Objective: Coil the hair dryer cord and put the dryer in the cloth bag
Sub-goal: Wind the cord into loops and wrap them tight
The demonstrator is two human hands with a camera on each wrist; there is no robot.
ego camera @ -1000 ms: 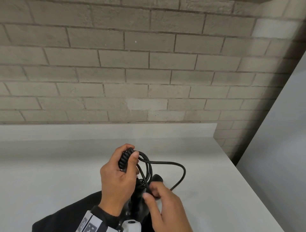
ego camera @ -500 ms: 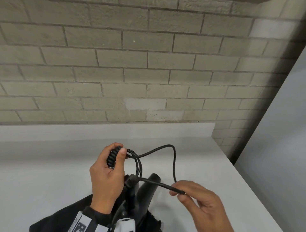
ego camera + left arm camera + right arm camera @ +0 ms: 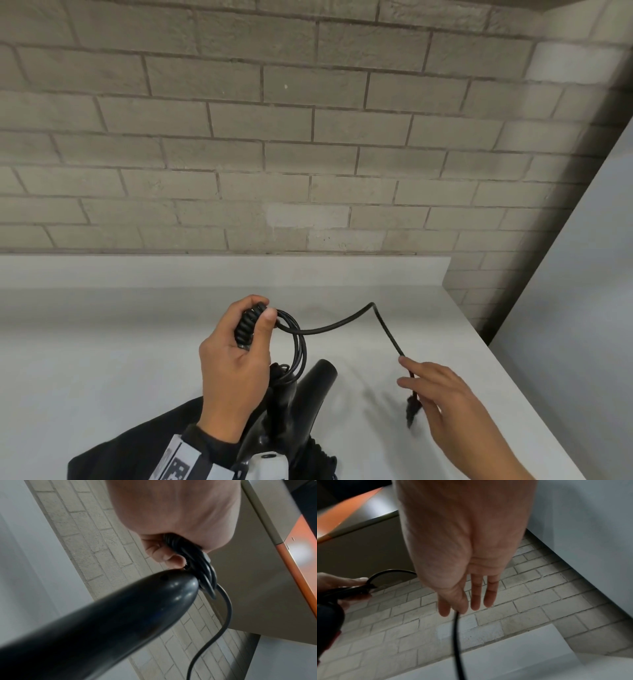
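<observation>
My left hand grips a bundle of coiled black cord above the white counter, and a few loose loops hang from it. The black hair dryer hangs just below that hand, over the black cloth bag. The free cord arcs right, kinks, and drops to my right hand, which pinches it near the plug. In the left wrist view my left hand closes round the coil above the dryer. In the right wrist view the cord leaves between thumb and forefinger.
The white counter ends at a low backsplash under a brick wall. Its right edge runs diagonally beside a grey panel.
My right hand left the dryer, took the cord's free end and drew it out to the right, stretching the loop into a long arc. My left hand kept its grip on the coil.
</observation>
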